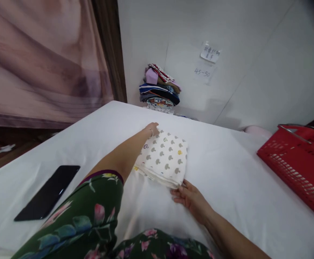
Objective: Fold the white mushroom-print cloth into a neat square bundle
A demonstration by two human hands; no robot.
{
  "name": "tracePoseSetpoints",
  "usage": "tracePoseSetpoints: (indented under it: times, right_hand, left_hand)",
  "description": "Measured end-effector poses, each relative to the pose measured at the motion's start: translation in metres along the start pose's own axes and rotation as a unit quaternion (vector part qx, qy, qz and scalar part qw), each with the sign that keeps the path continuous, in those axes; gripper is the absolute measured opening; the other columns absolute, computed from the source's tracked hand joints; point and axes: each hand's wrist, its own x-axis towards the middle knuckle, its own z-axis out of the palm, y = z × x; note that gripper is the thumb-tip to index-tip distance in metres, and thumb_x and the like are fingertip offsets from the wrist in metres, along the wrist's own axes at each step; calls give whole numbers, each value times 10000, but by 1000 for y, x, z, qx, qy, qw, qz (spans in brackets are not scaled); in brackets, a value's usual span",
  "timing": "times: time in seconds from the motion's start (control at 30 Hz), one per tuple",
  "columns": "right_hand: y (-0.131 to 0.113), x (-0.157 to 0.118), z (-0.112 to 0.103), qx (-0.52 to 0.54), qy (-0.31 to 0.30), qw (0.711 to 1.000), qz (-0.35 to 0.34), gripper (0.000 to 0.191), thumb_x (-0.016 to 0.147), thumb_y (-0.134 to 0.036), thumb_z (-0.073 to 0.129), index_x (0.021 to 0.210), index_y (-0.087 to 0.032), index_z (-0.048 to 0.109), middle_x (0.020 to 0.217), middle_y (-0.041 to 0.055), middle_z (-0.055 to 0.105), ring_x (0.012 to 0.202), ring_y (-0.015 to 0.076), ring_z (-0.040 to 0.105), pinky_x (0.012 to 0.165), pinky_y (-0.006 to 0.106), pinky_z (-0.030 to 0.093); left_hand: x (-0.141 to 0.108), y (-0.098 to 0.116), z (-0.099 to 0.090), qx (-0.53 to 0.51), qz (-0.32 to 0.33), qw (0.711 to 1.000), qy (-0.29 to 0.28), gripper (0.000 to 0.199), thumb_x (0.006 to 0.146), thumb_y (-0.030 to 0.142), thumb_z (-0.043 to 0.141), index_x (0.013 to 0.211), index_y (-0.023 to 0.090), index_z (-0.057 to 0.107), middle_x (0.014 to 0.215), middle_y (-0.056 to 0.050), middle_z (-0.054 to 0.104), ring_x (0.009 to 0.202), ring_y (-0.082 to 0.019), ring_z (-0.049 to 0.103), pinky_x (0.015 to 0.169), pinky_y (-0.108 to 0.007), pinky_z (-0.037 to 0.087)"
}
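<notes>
A folded white cloth (164, 155) printed with grey mushroom shapes and a few yellow and purple ones lies flat on a white-covered table. My left hand (153, 128) reaches across to its far left corner, fingers bent at the edge and partly hidden. At the near right corner my right hand (187, 198) pinches the cloth's edge, thumb above and fingers low against the layers. Several folded layers show along the near edge.
A black phone (47, 193) lies at the left on the white table cover (227, 187). A red plastic basket (298, 162) stands at the right. Folded clothes (159, 90) are stacked against the back wall, below paper notes (210, 53). A pinkish curtain (44, 57) hangs at the left.
</notes>
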Motion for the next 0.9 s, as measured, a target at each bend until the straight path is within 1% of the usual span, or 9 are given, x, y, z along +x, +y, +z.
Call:
tracePoseSetpoints:
  times: [0.07, 0.17, 0.33, 0.4, 0.47, 0.57, 0.7, 0.8, 0.9]
  right_hand:
    - [-1, -3, -4, 27, -3, 1000, 12, 551, 736, -356, 693, 1222, -202, 485, 998, 86, 657, 900, 167, 633, 749, 284, 523]
    - [-8, -3, -16, 40, -25, 998, 37, 492, 760, -336, 668, 1199, -183, 506, 1002, 100, 667, 849, 163, 651, 693, 274, 531]
    - [-6, 4, -21, 42, -60, 997, 36, 378, 748, -322, 665, 1077, -174, 552, 988, 99, 674, 796, 169, 665, 619, 272, 532]
    - [-2, 6, -21, 42, -64, 997, 31, 360, 741, -344, 669, 1033, -168, 553, 952, 95, 679, 747, 165, 667, 586, 266, 528]
    - [0, 8, -22, 43, -71, 996, 23, 368, 740, -365, 666, 1025, -160, 552, 910, 90, 683, 706, 160, 665, 554, 253, 521]
    - [2, 8, -24, 36, -83, 996, 7, 402, 734, -369, 669, 1055, -159, 550, 912, 90, 681, 707, 166, 665, 531, 247, 518]
    - [4, 8, -24, 4, -88, 996, -10, 442, 716, -407, 667, 1078, -183, 550, 941, 86, 672, 762, 196, 668, 513, 253, 515]
    - [8, 8, -28, -41, -105, 994, -14, 462, 729, -442, 637, 1115, -203, 548, 962, 83, 663, 764, 194, 665, 510, 258, 513]
    - [3, 16, -42, -158, -46, 984, -62, 437, 751, -415, 602, 1131, -203, 569, 891, 67, 676, 696, 175, 646, 514, 273, 506]
  left_hand:
    - [-11, 3, 3, 26, 23, 999, -7, 416, 798, 270, 609, 1179, 121, 530, 1273, -122, 499, 1120, -235, 506, 988, -360, 374]
    - [-42, 21, 14, 48, 74, 996, -19, 373, 830, 286, 552, 1179, 154, 544, 1276, -83, 510, 1130, -200, 500, 1012, -294, 341]
    - [-137, 62, 45, 44, 248, 965, -76, 405, 801, 474, 539, 1113, 221, 584, 1136, -43, 592, 1049, -198, 537, 940, -306, 399]
    - [-174, 69, 57, 80, 313, 940, -106, 550, 711, 541, 614, 1156, 224, 553, 1150, -71, 577, 1065, -244, 517, 935, -370, 394]
    - [-198, 68, 65, 106, 342, 927, -110, 612, 670, 511, 661, 1194, 230, 514, 1195, -86, 550, 1111, -269, 484, 938, -406, 383]
    - [-209, 60, 70, 125, 334, 930, -88, 552, 709, 428, 651, 1195, 214, 502, 1233, -101, 531, 1161, -268, 456, 954, -419, 382]
    - [-207, 49, 71, 113, 329, 934, -83, 513, 738, 335, 635, 1215, 211, 495, 1306, -102, 497, 1227, -248, 424, 1015, -416, 364]
    - [-209, 41, 74, 87, 314, 943, -72, 442, 813, 291, 539, 1247, 229, 481, 1315, -85, 504, 1237, -221, 430, 1035, -424, 359]
    - [-214, 35, 81, 80, 304, 948, -54, 423, 864, 278, 445, 1285, 239, 451, 1318, -79, 506, 1242, -208, 431, 1050, -442, 343]
